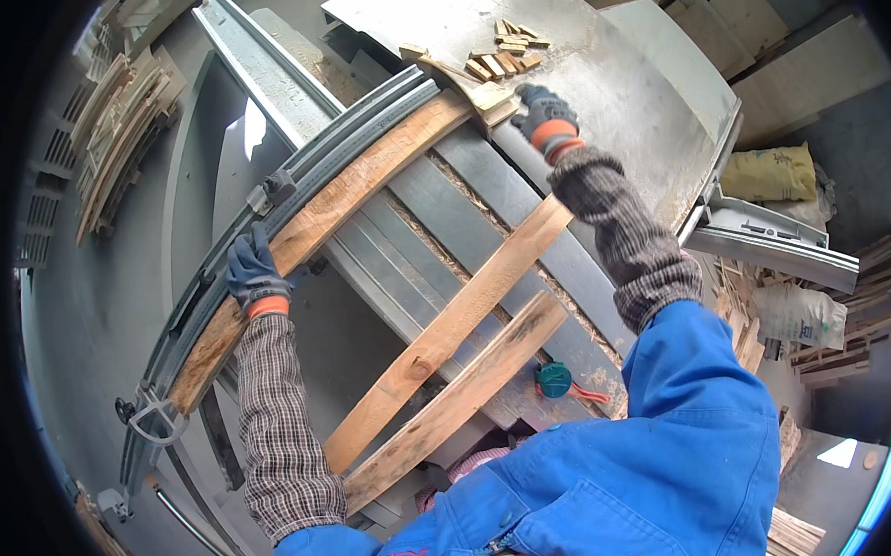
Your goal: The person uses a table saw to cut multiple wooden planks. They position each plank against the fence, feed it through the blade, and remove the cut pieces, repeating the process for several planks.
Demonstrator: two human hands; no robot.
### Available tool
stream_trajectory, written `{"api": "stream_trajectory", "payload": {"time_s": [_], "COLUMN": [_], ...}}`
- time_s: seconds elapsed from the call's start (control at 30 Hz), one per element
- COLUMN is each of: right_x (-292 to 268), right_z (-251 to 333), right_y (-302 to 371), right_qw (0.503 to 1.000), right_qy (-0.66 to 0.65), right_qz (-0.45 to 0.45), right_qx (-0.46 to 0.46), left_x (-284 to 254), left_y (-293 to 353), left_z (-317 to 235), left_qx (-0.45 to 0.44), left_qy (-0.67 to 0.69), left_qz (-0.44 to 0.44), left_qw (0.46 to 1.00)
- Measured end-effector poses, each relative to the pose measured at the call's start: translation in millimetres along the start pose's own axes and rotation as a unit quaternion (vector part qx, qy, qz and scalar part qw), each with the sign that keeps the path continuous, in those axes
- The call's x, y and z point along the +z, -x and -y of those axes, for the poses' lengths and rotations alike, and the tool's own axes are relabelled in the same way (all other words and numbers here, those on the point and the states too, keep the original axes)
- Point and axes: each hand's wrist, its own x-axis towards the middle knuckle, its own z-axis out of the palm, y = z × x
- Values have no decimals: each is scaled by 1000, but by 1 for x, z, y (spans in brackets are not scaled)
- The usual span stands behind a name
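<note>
My left hand (254, 266), in a grey glove with an orange cuff, grips a long rough wooden board (362, 179) lying along the metal fence (307, 170) of a saw table. At the far end of the board, a curved guard plate (462, 83) stands beside a small wood block (496, 107). Just right of that block is my right hand (546, 118), gloved alike, its fingers curled; whatever may be inside them is hidden. Two more planks, an upper plank (458, 327) and a lower plank (460, 392), lie slanted across the slatted metal table (497, 201).
Several short wood offcuts (505, 52) lie on the metal sheet (615, 72) beyond. A green tape measure (554, 380) rests near my body. Stacked wood strips (121, 138) stand at far left. At right are a yellow sack (769, 172) and a metal rail (772, 244).
</note>
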Motion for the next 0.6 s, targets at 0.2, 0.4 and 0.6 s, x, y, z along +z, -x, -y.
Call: {"api": "stream_trajectory", "payload": {"time_s": [0.2, 0.4, 0.6], "right_x": [39, 69, 36], "right_z": [-23, -40, -116], "right_y": [-89, -95, -40], "right_qw": [939, 960, 944], "right_qy": [237, 137, 210], "right_qz": [-6, 82, 141], "right_qx": [-250, -228, -211], "left_x": [-6, 3, -8], "left_y": [1, 1, 1], "left_z": [-2, 6, -1], "left_qx": [3, 15, 24], "left_qy": [20, 5, 42], "left_qz": [-19, -57, -48], "left_qw": [1000, 998, 998]}}
